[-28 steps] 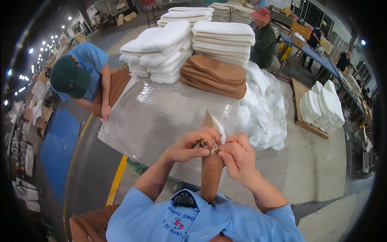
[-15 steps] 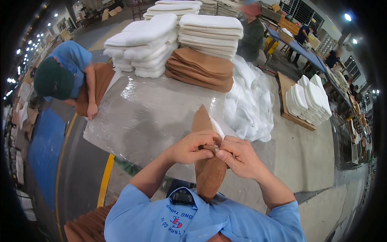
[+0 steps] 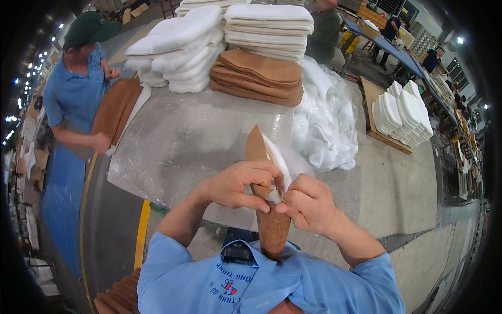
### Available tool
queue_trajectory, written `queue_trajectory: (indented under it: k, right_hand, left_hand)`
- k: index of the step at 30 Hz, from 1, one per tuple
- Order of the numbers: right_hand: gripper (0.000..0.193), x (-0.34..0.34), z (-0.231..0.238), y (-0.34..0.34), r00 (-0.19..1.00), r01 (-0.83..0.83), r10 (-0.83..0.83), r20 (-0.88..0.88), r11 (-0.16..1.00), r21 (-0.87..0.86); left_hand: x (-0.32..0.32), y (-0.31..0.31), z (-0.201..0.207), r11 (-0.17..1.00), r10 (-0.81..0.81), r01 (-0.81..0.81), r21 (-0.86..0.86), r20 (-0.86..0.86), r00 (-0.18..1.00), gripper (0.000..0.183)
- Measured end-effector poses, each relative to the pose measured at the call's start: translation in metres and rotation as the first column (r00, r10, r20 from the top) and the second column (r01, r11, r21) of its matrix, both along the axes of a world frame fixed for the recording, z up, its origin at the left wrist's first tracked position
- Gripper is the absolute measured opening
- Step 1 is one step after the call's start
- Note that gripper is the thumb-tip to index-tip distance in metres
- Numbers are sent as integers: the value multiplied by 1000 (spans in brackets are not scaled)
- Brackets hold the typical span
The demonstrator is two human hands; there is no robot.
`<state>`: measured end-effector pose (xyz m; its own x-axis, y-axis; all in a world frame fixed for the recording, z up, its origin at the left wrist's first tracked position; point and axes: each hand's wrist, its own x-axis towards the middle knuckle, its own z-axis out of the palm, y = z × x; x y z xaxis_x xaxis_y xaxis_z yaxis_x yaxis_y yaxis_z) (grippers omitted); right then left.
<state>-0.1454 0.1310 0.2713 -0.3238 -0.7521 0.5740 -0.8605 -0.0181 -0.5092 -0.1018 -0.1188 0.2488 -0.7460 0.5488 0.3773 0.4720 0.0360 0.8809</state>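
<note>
Upright against my chest stands a brown fabric cushion cover (image 3: pixel 274 233), its pointed flap rising at the far end. White padding (image 3: pixel 279 159) shows inside its open side. My left hand (image 3: pixel 241 183) pinches the left edge of the opening, where a small pale strip shows between thumb and fingers. Close beside it, my right hand (image 3: pixel 311 206) is closed on the right edge, thumb pressed against curled fingers. Both hands are just above the near edge of a plastic-covered table (image 3: pixel 193 141). The padding's lower part is hidden in the cover.
On the table's far side are a brown cover stack (image 3: pixel 256 78), white cushion stacks (image 3: pixel 269 34) and bunched clear plastic with white padding (image 3: pixel 327 125). At left, a co-worker (image 3: pixel 78 89) handles a brown piece (image 3: pixel 116 107). White cushions (image 3: pixel 402 112) sit on a board at right.
My left fingers have lifted and spread from the thumb, and the opening shows more white padding. The co-worker at left has straightened up from bending over the brown piece.
</note>
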Motion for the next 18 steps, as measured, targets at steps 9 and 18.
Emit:
queue_trajectory:
  k: [9, 18]
  right_hand:
    - [23, -1, 7, -6, 983, -2, -11, 181, 997, 72]
    - [21, 25, -26, -29, 923, 306, -256, 286, 941, -145]
  left_hand:
    - [9, 13, -24, 981, 192, -193, 34, -363, 912, 45]
    - [19, 38, -43, 850, 523, -450, 272, -347, 779, 38]
